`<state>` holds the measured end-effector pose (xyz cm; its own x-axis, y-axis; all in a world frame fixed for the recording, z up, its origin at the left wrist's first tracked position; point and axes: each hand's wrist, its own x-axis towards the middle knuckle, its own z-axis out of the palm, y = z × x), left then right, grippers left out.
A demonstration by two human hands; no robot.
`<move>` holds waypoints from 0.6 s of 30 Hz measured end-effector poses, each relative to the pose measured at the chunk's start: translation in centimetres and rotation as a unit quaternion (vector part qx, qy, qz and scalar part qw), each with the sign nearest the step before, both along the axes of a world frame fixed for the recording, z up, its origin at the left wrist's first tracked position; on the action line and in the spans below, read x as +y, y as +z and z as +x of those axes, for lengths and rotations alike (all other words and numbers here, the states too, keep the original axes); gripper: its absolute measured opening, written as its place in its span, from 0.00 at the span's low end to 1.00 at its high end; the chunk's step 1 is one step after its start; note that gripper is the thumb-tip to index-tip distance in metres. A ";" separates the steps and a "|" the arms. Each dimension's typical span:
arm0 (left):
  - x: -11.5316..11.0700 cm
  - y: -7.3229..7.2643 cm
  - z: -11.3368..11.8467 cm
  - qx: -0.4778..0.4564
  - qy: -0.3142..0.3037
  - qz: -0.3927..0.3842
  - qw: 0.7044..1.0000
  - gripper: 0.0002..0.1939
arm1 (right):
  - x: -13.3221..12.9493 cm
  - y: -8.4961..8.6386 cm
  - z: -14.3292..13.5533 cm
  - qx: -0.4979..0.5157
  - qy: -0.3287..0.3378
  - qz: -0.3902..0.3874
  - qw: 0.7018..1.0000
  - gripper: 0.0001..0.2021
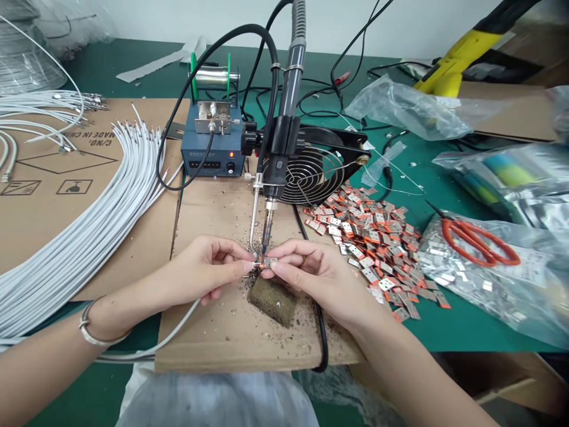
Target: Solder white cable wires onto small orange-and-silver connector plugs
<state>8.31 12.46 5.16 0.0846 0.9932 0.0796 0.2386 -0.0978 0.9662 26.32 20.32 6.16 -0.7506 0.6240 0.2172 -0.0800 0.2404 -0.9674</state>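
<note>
My left hand [217, 267] pinches the end of a white cable [181, 323], whose length runs down and left past the cardboard edge. Between the fingers of my right hand [311, 270] is a small metal USB connector [270, 261] with an orange part. Cable end and connector meet right under the tip of a soldering iron [267, 228], which is clamped upright in a stand. A thin metal solder feed tube [253, 228] curves down beside the tip. Just below my fingers lies a brown sponge [272, 302]. Whether the wires touch the contacts is too small to tell.
A blue solder feeder [211, 145] carries a solder spool [211, 77]. Behind the iron lies a fan [315, 172]. Several USB connectors form a pile [377, 243] at right, near orange-handled scissors [480, 242] on a plastic bag. White cables [111, 219] lie bundled at left.
</note>
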 end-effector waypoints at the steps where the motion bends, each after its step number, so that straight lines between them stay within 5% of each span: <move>1: 0.0 0.0 0.0 0.001 -0.001 0.001 1.000 0.11 | 0.0 0.0 0.0 0.001 0.001 -0.001 1.000 0.07; 18: 0.2 0.0 -0.1 0.034 0.000 -0.005 0.999 0.10 | 0.2 -0.3 -0.2 -0.012 -0.025 0.035 0.999 0.11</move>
